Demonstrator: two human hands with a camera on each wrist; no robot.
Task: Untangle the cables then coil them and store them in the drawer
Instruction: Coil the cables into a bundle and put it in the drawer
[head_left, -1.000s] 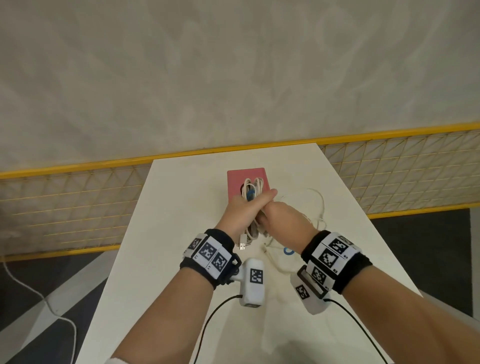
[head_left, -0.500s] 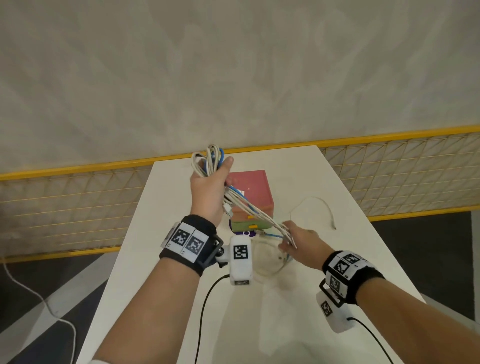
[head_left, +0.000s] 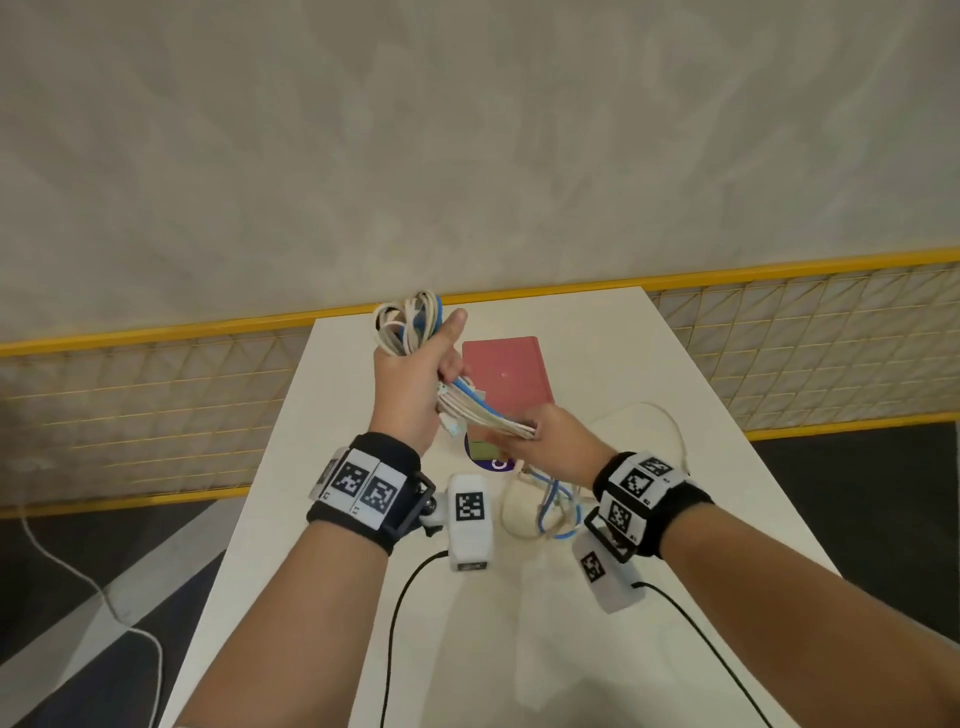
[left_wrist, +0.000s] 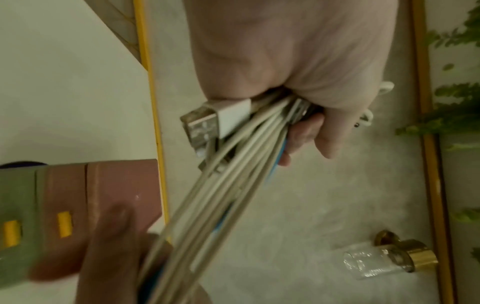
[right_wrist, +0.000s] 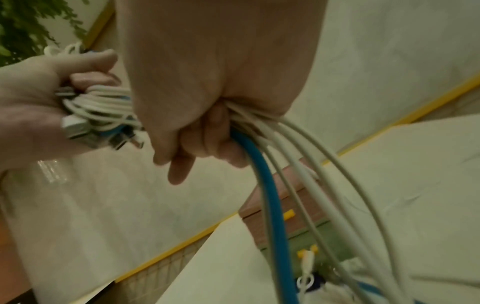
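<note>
The left hand (head_left: 415, 384) is raised above the white tabletop (head_left: 613, 597), thumb pointing up, its fingers (left_wrist: 306, 131) curled tightly around a bundle of white and blue cables (head_left: 485, 410) whose loops stick out above the fist. To its right and lower, the right hand (head_left: 558, 441) grips the same strands, which hang slack below it to the tabletop. The small drawer unit (head_left: 506, 374) with the red top stands just beyond both hands.
</note>
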